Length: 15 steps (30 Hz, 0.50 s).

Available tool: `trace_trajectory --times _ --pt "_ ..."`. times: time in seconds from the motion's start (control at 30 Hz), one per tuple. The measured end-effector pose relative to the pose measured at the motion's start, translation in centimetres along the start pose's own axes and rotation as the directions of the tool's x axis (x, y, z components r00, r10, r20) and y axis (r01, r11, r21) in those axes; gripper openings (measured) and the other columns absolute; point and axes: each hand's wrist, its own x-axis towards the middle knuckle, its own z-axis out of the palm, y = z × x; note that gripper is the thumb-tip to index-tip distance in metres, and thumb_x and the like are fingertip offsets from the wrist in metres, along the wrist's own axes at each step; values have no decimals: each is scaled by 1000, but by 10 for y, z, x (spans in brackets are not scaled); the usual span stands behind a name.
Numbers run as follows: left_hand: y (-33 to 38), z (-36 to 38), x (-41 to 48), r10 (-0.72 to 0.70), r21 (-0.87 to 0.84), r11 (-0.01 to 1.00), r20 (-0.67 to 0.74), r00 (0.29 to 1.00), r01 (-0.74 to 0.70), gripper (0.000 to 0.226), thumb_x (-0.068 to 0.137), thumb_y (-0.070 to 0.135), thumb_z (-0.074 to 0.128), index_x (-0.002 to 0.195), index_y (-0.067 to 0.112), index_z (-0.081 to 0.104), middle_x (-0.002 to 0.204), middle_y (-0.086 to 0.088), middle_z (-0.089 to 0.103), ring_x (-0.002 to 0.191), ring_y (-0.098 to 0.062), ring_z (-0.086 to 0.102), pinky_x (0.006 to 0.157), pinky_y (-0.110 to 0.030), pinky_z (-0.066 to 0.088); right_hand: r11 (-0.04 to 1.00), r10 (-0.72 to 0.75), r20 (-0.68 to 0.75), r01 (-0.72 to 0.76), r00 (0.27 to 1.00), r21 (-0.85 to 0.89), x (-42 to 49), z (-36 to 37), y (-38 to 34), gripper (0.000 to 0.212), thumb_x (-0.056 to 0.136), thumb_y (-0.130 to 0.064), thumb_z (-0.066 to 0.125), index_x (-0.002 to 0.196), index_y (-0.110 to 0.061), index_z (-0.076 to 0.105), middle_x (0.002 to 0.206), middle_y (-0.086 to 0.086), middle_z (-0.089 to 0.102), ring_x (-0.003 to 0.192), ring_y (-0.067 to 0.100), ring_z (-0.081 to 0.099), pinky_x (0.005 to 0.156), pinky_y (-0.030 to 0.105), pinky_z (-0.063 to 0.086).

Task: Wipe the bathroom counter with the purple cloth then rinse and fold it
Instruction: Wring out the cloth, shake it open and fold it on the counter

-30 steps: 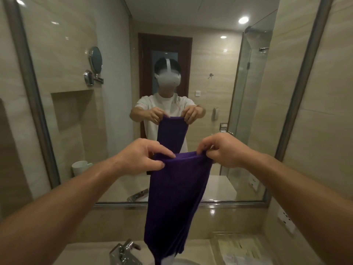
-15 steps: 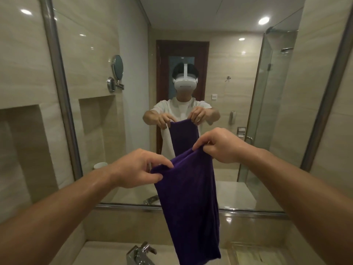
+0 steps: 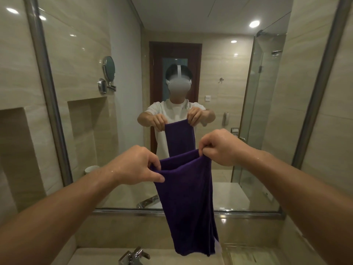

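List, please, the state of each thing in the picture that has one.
purple cloth, hangs doubled in the air, held by its two top corners.
left hand, pinches the cloth's left top corner.
right hand, pinches the cloth's right top corner.
ceiling light, on.
door, seen in the mirror, closed.
faucet, flow hidden, cannot tell.

The cloth at centre is a deep, plain purple. The wall tiles are beige with faint wavy veins. The mirror frame is silver-grey; the tap at the bottom edge is shiny chrome, and the counter beside it pale cream. Reflected at upper middle, the door is dark red-brown and the shirt white; the cup at left is white
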Motion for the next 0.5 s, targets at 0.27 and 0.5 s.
trace_trajectory --times 0.27,0.5 --pt "-20 -18 -20 -42 -212 977 -174 984 4 24 76 28 84 71 18 63 66 4 67 64 -9 66 57 -21 50 955 -22 -6 23 1000 296 3 13 -11 6 87 -23 72 81 -23 73 80 -6 71 76 6 67 67 20 54" --pt "-40 -29 -51 -17 -271 957 -411 912 -104 38 70 41 71 53 15 49 53 -11 49 49 -16 45 47 -32 36 950 -130 -4 125 992 285 20 43 -46 12 88 -41 72 89 -29 69 86 -10 69 80 3 66 72 25 57"
